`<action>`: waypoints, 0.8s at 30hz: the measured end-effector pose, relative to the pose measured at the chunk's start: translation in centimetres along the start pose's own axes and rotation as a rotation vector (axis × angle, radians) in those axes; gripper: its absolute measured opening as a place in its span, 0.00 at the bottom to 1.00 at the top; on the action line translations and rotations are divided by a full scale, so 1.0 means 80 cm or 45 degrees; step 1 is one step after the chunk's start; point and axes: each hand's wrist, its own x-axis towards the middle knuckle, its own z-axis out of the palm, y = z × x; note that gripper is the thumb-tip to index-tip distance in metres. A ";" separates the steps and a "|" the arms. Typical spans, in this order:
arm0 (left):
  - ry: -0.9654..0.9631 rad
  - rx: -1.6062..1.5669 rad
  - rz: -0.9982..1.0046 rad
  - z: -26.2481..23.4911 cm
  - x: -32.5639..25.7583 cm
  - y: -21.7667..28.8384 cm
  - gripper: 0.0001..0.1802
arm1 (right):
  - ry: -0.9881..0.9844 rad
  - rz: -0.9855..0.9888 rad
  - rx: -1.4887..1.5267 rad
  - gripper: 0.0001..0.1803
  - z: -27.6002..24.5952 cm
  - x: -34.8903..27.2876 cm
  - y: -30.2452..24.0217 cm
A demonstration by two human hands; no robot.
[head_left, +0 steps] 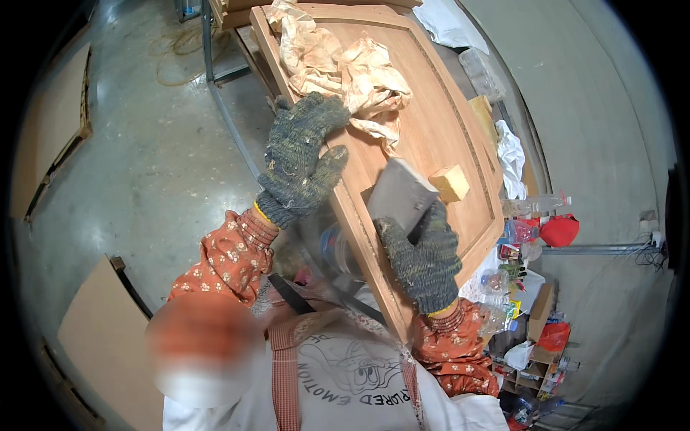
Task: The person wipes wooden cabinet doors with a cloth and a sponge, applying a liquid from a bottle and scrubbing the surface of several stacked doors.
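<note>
A wooden panel [438, 93] with a routed groove along its border lies before me. My left hand [302, 158], in a dark knitted glove, rests on the panel's left edge with the thumb apart from the fingers. Its fingertips meet a crumpled, stained beige cloth [370, 75] on the upper part of the panel. My right hand [424, 262], gloved the same way, is closed on a folded piece of grey sandpaper [399, 190] that lies against the wood. Just right of the sandpaper sits a small yellow sponge block [450, 184].
Plastic bottles [535, 205], a red item [559, 230] and cardboard boxes [543, 312] crowd the right side along a grey wall. A metal frame [233, 129] stands left of the panel. Flat boards [100, 327] lean at the far left above the concrete floor.
</note>
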 end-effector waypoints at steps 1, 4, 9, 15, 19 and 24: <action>0.011 -0.001 0.002 0.001 0.001 0.001 0.25 | 0.031 -0.031 0.014 0.31 -0.002 0.002 -0.001; 0.001 -0.007 0.010 0.002 -0.001 0.002 0.24 | 0.081 -0.009 0.008 0.33 0.005 0.001 -0.006; 0.008 -0.033 0.004 0.001 -0.004 0.001 0.24 | -0.038 0.025 -0.117 0.31 0.010 0.006 -0.012; -0.040 -0.035 -0.026 -0.006 -0.002 0.003 0.23 | -0.189 0.087 -0.245 0.29 -0.003 0.003 0.001; -0.005 -0.038 -0.020 -0.006 -0.003 0.002 0.25 | 0.043 0.200 0.345 0.28 -0.019 -0.005 -0.007; -0.053 -0.100 -0.040 -0.012 -0.001 0.012 0.23 | 0.013 0.222 0.108 0.30 -0.008 -0.004 -0.017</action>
